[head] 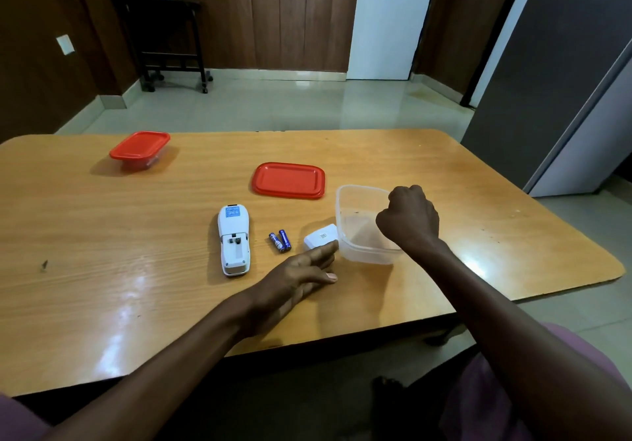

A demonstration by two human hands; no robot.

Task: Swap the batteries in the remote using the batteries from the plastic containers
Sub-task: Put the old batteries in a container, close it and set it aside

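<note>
The left hand is lying flat on the counter with its fingers loose and holding nothing. The right hand is making a fist over the open clear box; nobody can tell if something is inside it. Two small blue batteries are lying side by side, just left of the left hand, pointing away from the person. The remote is lying past them, back open and empty. Its white cover is touching the clear box. There are two boxes and two red lids: one lid is off, one closed box is far left.
</note>
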